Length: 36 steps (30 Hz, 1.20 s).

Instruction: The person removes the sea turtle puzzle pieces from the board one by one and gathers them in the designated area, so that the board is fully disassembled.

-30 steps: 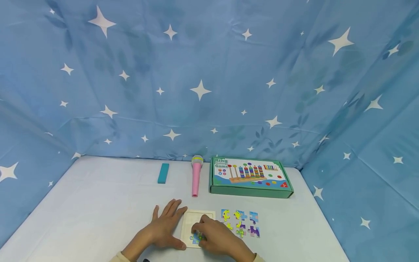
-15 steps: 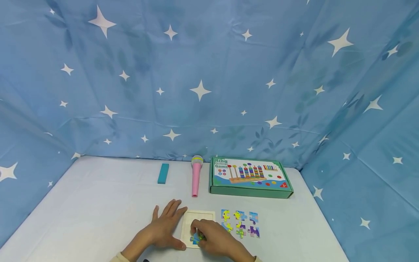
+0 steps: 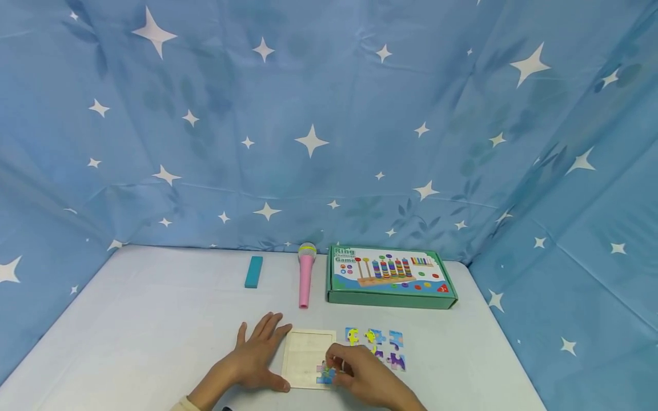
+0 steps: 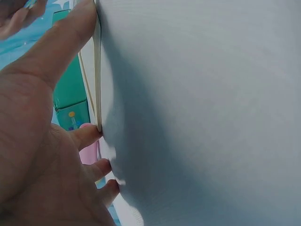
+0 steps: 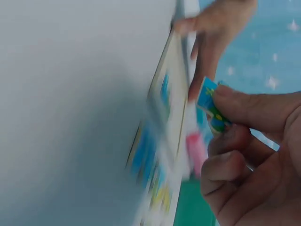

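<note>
My left hand (image 3: 255,359) lies with fingers spread along the left side of a square wooden puzzle tray (image 3: 300,354). Its thumb and index finger touch the tray's edge in the left wrist view. My right hand (image 3: 372,377), over the tray's right edge, pinches a blue and green jigsaw piece (image 5: 209,101) between thumb and index finger. The other fingers curl below. Blue and pink jigsaw shapes (image 3: 322,375) show at the tray's lower right corner, partly hidden by the right hand. Blue patches in the tray are blurred in the right wrist view.
Several loose jigsaw pieces (image 3: 396,361) lie in rows right of the tray, some behind the right hand. Farther back stand a green game box (image 3: 393,299), a pink toy microphone (image 3: 305,279) and a teal block (image 3: 253,272). A starry blue curtain (image 3: 308,171) surrounds the white table.
My right hand has moved right, from the tray's lower middle to its right edge. The blue jigsaw shapes seen beside its fingers have shifted right too. The left hand stays at the tray.
</note>
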### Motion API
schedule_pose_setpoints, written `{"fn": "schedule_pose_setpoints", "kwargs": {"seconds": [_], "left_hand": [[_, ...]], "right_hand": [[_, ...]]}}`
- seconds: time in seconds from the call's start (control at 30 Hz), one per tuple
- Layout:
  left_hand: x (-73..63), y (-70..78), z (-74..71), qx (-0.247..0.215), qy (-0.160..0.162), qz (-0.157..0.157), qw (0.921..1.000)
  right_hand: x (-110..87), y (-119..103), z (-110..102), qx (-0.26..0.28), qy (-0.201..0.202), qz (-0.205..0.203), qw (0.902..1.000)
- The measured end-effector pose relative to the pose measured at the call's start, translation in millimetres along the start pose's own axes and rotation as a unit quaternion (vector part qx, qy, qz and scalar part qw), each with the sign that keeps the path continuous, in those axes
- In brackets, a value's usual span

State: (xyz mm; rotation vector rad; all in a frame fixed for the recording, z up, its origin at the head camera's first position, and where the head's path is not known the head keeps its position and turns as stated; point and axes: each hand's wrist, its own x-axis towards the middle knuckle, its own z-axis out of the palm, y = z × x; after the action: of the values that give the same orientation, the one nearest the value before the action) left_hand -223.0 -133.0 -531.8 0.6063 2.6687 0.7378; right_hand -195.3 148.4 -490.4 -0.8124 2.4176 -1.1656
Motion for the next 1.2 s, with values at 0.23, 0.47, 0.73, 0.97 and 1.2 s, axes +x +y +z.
{"fn": "schedule_pose_setpoints", "kwargs": {"seconds": [0.23, 0.47, 0.73, 0.97, 1.2], "left_hand": [[0.5, -1.1, 0.2, 0.004, -0.007, -0.009, 0.9999], [-2.5, 2.6, -3.3, 0.0, -0.018, -0.004, 0.9998], [-1.5, 2.3, -2.8, -0.004, -0.013, -0.012, 0.9998], [-1.9, 5.0, -4.2, -0.003, -0.012, -0.013, 0.9998], [-0.4, 3.8, -3.1, 0.002, -0.008, -0.01, 0.9999]], "right_hand": [[-35.8, 36, -36, -0.016, -0.009, 0.044, 0.9988], [-40.6, 46, -38, -0.054, -0.043, 0.047, 0.9965], [-37.1, 41, -36, -0.129, -0.032, 0.07, 0.9887], [-39.2, 40, -36, -0.135, -0.03, 0.101, 0.9853], [-42.7, 41, -34, -0.166, -0.015, 0.089, 0.982]]}}
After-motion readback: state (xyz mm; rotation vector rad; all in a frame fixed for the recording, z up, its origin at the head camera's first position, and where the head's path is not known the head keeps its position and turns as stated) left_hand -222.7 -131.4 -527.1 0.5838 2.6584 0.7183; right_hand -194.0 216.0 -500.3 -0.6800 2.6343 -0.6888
